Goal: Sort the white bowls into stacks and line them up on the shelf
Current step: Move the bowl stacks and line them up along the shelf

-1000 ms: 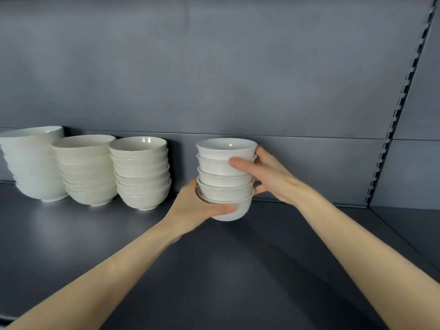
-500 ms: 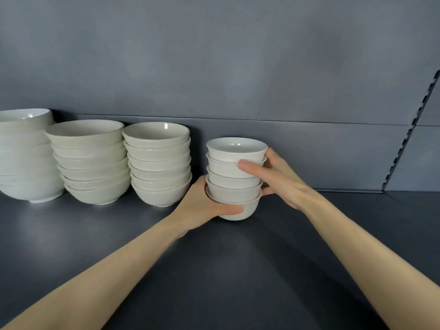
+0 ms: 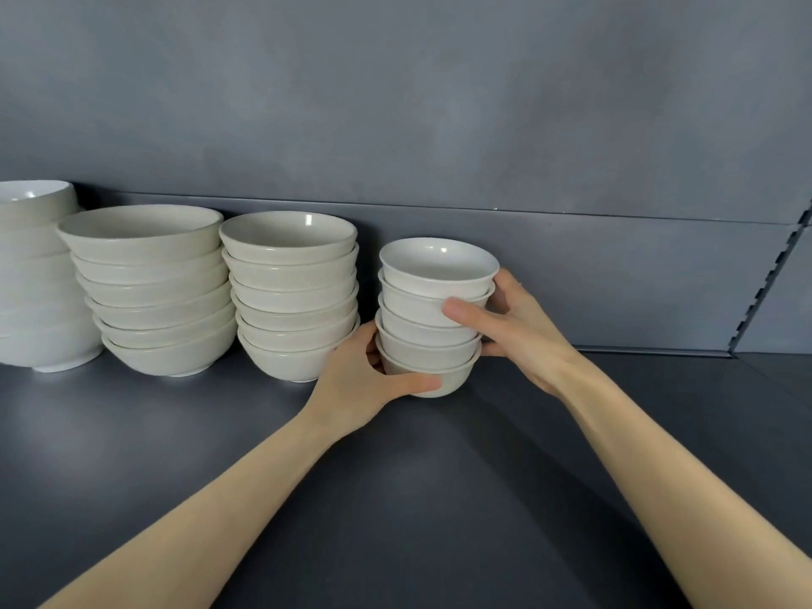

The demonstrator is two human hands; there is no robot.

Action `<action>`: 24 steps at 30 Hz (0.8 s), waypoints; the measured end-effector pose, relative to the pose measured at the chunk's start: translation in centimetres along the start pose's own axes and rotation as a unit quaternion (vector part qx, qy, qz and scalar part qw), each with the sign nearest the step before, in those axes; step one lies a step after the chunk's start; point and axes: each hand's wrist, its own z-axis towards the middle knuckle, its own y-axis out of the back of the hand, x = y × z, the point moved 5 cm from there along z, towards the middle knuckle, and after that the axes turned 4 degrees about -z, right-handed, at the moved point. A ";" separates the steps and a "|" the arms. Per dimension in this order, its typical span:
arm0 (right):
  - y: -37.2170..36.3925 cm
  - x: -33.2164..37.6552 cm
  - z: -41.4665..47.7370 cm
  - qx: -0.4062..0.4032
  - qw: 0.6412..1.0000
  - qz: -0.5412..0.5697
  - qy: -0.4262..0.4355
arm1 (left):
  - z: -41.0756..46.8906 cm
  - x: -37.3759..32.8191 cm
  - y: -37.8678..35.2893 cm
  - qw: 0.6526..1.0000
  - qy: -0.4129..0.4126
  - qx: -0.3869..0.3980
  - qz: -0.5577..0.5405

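A stack of several small white bowls (image 3: 433,301) rests on the dark grey shelf (image 3: 395,498), just right of the other stacks. My left hand (image 3: 364,380) grips its lowest bowl from the left, thumb across the front. My right hand (image 3: 514,331) holds the stack's right side, thumb on the second bowl. To the left stand three stacks of wider white bowls: one (image 3: 292,296) closest, one (image 3: 151,292) further left, and the largest (image 3: 35,279) cut off by the frame's left edge.
The grey back panel (image 3: 439,125) rises right behind the stacks. A slotted upright (image 3: 769,279) runs down at the far right. Bare shelf surface lies in front of and to the right of the small stack.
The small stack, held in both hands, came down and back toward the wall and now sits on the shelf next to the third stack. The view moved closer.
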 end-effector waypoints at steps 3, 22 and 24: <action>0.0 -0.4 -0.1 -0.005 1.000 0.011 0.001 | -0.1 0.2 0.1 1.000 -0.008 -0.020 0.013; -0.1 -1.0 0.0 -0.024 0.999 0.025 0.015 | -0.6 0.3 0.9 0.995 -0.034 -0.080 0.042; -0.1 -1.0 0.1 -0.027 0.999 0.024 0.016 | -0.4 0.5 0.9 0.996 -0.040 -0.074 0.043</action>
